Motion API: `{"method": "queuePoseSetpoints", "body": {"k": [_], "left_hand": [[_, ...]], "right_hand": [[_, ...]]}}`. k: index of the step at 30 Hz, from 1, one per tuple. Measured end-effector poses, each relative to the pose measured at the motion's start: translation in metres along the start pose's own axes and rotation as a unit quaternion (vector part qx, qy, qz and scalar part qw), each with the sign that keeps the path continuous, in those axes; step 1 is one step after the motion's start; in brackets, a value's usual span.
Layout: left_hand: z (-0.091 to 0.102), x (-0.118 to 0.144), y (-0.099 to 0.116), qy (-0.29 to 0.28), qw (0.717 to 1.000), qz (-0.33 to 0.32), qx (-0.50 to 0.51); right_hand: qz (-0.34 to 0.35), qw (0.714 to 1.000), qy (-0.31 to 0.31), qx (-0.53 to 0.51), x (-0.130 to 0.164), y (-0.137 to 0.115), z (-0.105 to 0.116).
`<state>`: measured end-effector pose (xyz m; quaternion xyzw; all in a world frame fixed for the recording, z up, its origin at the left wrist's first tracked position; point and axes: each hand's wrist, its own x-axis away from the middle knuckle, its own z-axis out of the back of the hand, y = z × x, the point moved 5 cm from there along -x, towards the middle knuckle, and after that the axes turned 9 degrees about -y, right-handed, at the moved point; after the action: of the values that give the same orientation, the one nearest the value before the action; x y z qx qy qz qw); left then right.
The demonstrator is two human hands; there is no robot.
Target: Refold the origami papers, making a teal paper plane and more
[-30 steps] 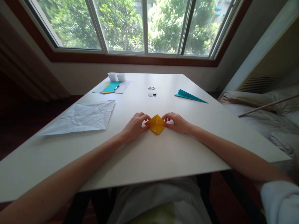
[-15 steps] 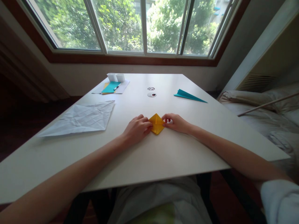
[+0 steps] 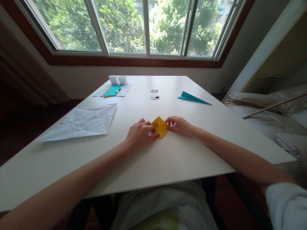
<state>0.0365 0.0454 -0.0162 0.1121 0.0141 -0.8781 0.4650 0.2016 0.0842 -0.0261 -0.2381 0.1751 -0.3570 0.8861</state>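
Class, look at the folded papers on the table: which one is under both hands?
The small yellow folded paper: the left hand and right hand press its sides. The teal folded paper and white creased sheet lie untouched.

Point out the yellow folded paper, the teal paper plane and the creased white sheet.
yellow folded paper (image 3: 160,125): head view, its exposed top face.
teal paper plane (image 3: 192,97): head view, mid-body of the wing.
creased white sheet (image 3: 83,123): head view, its centre.

A home bedroom: bed (image 3: 268,111) beside window (image 3: 144,28).
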Motion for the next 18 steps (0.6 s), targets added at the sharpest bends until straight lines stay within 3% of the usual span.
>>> {"method": "queuePoseSetpoints", "body": {"k": [10,18], "left_hand": [[0.0057,0.0036,-0.0043,-0.003,0.995,0.099,-0.026],[0.0055,0.0023,-0.0015,0.019,0.996,0.065,-0.05]], "right_hand": [[-0.006,1.0,-0.002,0.001,-0.0011,-0.0006,-0.0005],[0.003,1.0,0.01,0.006,-0.0009,0.0015,-0.0001]]}}
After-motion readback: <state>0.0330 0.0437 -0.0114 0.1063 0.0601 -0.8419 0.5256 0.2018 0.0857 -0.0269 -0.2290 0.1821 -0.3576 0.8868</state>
